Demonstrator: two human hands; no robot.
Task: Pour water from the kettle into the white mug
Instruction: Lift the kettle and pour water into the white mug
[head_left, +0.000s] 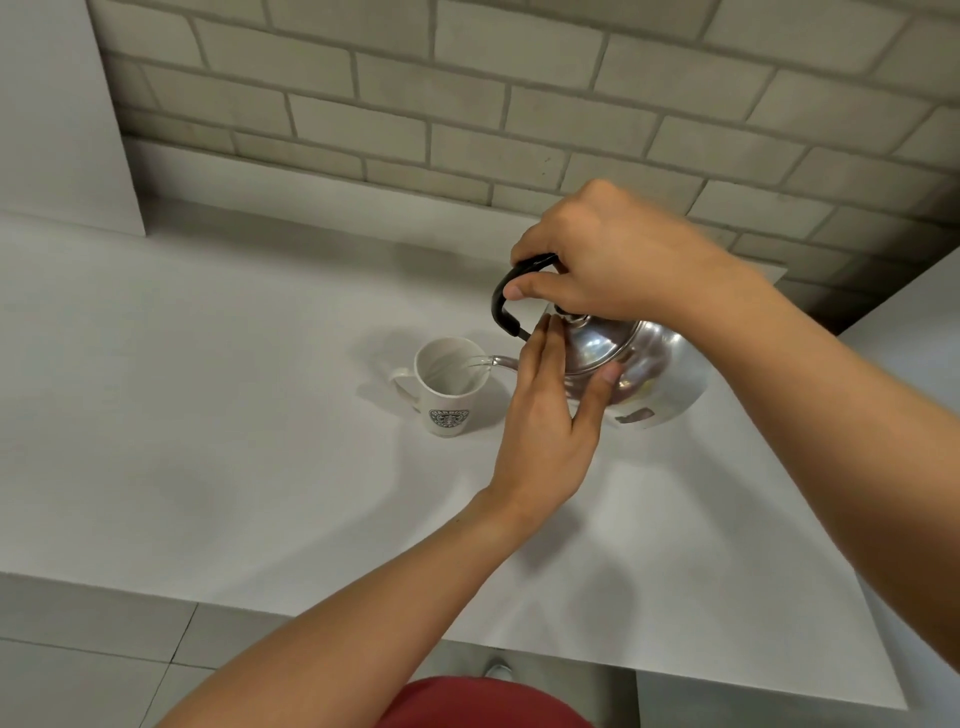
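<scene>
A shiny steel kettle (652, 371) with a black handle hangs tilted to the left over the counter, its spout at the rim of the white mug (449, 387). A thin stream of water runs from the spout into the mug. The mug stands upright with a dark round logo facing me and its handle to the left. My right hand (613, 260) grips the black handle from above. My left hand (550, 410) rests flat on the kettle's lid, fingers on the left side and thumb on the body.
The white counter (234, 415) runs wide to the left of the mug; its front edge is near me. A brick wall (467, 104) stands behind, a white panel (57, 114) at the far left. Grey floor tiles lie below.
</scene>
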